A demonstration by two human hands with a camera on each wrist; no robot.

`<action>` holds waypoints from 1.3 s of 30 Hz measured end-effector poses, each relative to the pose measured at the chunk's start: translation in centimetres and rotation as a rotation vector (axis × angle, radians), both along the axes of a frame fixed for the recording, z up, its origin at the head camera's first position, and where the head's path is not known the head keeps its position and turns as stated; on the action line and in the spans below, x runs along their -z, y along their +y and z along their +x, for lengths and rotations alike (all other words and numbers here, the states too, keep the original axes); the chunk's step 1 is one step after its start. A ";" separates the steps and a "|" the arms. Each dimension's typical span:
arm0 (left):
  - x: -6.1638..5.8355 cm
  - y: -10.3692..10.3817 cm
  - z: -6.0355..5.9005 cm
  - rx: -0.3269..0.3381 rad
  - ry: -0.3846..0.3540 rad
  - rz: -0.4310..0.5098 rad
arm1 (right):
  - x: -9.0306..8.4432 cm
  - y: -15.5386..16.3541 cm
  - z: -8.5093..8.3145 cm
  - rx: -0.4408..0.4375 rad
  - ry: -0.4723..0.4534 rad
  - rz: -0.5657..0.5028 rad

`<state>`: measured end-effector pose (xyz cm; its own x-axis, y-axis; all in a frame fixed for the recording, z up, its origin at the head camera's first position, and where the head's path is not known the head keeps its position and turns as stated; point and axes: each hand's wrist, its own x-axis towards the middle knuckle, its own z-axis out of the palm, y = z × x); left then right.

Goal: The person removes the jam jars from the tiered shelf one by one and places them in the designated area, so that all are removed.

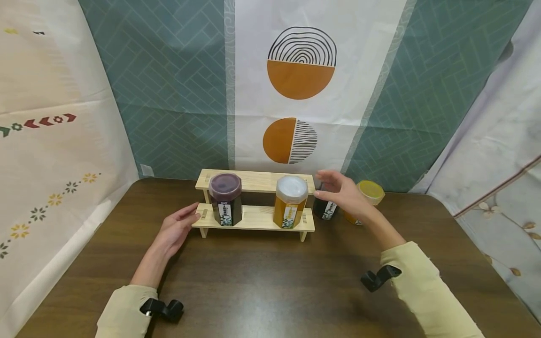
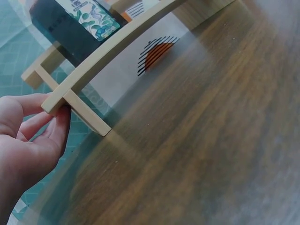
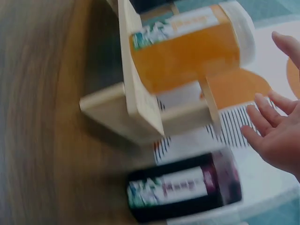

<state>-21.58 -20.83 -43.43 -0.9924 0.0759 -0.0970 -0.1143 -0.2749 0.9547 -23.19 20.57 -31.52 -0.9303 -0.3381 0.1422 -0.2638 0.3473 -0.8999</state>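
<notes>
A two-tier wooden display rack (image 1: 258, 216) stands on the table. Its lower step holds a dark jar with a purple lid (image 1: 226, 202) on the left and an amber jar with a whitish lid (image 1: 290, 209) on the right. My left hand (image 1: 177, 229) pinches the left end of that lower step; in the left wrist view its fingers (image 2: 60, 129) reach beneath the board. Beside the rack's right end, my right hand (image 1: 344, 193) hovers with fingers spread, holding nothing. It partly covers a second dark jar (image 3: 183, 187) standing on the table.
Right of the second dark jar, partly behind my right wrist, stands an amber jar with a yellow lid (image 1: 372, 191). A patterned cloth backdrop (image 1: 186, 94) hangs close behind the rack. The brown table (image 1: 253, 281) extends in front of it.
</notes>
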 end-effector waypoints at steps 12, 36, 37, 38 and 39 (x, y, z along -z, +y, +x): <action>0.0 -0.2 0.0 0.004 -0.005 -0.001 | 1.6 -5.0 -0.7 -0.047 -0.073 -0.138; 0.0 -0.1 -0.1 -0.004 -0.003 0.012 | 2.9 -4.4 0.0 -0.044 -0.030 -0.267; -0.1 -0.1 -0.1 -0.004 -0.002 0.013 | 2.8 -4.2 0.1 -0.043 -0.027 -0.268; -0.1 0.0 -0.1 -0.002 -0.002 0.015 | 2.6 -3.9 0.1 -0.040 -0.022 -0.265; -0.1 0.0 -0.1 -0.005 -0.001 0.017 | 2.5 -3.5 0.2 -0.038 -0.015 -0.259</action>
<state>-21.69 -20.82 -43.36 -0.9927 0.0728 -0.0966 -0.1138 -0.2918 0.9497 -23.00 17.02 -33.98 -0.9204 -0.3267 0.2146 -0.2578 0.0947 -0.9615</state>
